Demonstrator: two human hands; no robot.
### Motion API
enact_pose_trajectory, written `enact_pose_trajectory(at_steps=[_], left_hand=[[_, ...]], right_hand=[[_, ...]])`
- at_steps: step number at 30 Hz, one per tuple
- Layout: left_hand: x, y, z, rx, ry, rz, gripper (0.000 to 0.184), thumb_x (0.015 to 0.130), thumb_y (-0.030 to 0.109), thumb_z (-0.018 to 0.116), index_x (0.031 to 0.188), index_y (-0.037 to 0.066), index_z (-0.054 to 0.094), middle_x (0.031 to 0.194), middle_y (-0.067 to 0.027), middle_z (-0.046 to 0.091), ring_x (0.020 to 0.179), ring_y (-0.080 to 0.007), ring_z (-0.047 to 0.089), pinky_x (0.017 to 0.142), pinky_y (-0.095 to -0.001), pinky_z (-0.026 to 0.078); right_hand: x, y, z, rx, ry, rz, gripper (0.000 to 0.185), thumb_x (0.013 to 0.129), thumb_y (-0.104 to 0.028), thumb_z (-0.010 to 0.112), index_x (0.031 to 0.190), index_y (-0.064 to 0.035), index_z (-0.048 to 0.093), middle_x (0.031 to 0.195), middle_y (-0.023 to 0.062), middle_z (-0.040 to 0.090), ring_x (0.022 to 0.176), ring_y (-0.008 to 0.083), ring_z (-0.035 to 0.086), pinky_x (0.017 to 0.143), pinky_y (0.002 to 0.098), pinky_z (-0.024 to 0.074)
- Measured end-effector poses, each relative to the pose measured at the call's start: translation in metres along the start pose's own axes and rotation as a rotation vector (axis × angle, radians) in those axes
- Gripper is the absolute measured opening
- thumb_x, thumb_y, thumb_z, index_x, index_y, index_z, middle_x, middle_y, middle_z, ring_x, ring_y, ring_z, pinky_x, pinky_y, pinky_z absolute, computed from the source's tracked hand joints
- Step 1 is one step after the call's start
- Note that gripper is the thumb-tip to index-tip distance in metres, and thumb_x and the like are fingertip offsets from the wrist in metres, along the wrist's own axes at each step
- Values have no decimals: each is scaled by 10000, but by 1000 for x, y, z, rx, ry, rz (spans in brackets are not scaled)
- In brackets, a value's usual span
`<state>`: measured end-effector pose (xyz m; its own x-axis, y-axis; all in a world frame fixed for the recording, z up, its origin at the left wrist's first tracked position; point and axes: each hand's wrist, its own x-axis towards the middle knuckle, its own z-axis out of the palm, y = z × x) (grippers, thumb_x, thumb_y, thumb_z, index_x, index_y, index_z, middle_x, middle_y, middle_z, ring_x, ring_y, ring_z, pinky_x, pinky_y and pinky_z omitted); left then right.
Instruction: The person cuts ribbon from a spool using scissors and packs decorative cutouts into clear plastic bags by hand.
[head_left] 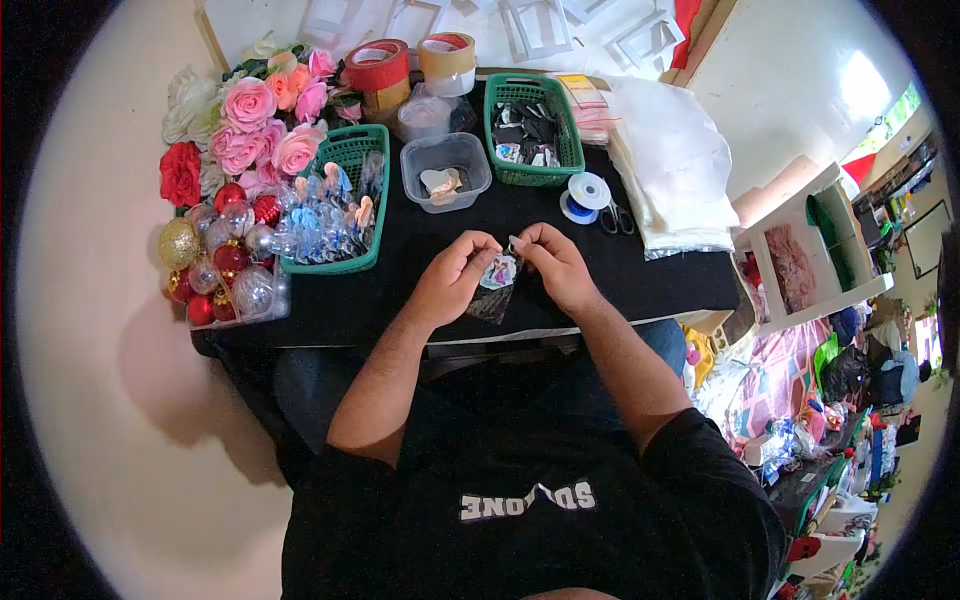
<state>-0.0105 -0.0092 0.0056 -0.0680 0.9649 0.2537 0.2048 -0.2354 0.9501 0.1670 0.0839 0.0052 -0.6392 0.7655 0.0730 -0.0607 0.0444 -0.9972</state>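
Note:
Near the table's front edge, my left hand (462, 268) pinches the upper left side of a small clear plastic bag (490, 303). My right hand (553, 268) is closed at the bag's upper right corner, thumb and fingers together. Inside or against the bag lies a small printed cutout (498, 271) with colourful figures; which of the two I cannot tell. The bag's lower part hangs toward me. Just beyond my hands stands a clear plastic tub (412, 160) with a pale cutout (440, 183) in it.
A green basket (350, 262) of bagged pieces stands left, beside ornaments (232, 258) and artificial flowers (250, 105). Behind are tape rolls (377, 65) and another green basket (545, 178) of cutouts. At right lie a ribbon spool (590, 191), scissors (622, 218) and stacked plastic bags (670, 150).

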Motion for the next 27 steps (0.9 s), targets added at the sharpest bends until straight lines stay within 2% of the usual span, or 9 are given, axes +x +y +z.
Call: enact_pose_trajectory(at_steps=[7,15,20,24,27], left_hand=[[1,-2,0,-26,-3,-28,164,1003,139,515,1086,5,560,960,-60,614,907,-124,587,830,-273,469],[0,1,1,-87,-39,-39,146,962,121,587,1060,17,552,908,-45,601,857,-113,588,780,-280,482],[1,2,0,-47,-37,-83,135,971,124,574,1052,22,540,912,-28,582,854,-98,567,778,-266,470],[2,-2,0,-71,-34,-91,129,989,141,550,1043,25,535,917,-4,564,856,-77,542,777,-248,457],[1,3,-1,-51,-44,-123,138,999,156,535,1034,23,540,915,-4,570,856,-75,542,777,-248,455]], right_hand=[[1,2,-1,20,10,-6,124,968,-181,577,966,-59,555,818,-37,552,731,44,467,650,218,380],[1,1,1,60,-14,-55,117,977,-173,573,973,-59,549,815,-38,551,738,53,484,668,225,398],[0,0,-2,-101,-97,5,124,952,-183,610,932,-62,595,798,-42,555,731,55,491,668,229,402],[0,3,-3,-108,-114,-48,125,944,-185,619,927,-62,608,792,-44,557,732,53,490,668,231,404],[-1,2,-4,-86,-144,18,121,944,-174,611,927,-54,608,808,-41,571,750,54,497,683,235,411]])
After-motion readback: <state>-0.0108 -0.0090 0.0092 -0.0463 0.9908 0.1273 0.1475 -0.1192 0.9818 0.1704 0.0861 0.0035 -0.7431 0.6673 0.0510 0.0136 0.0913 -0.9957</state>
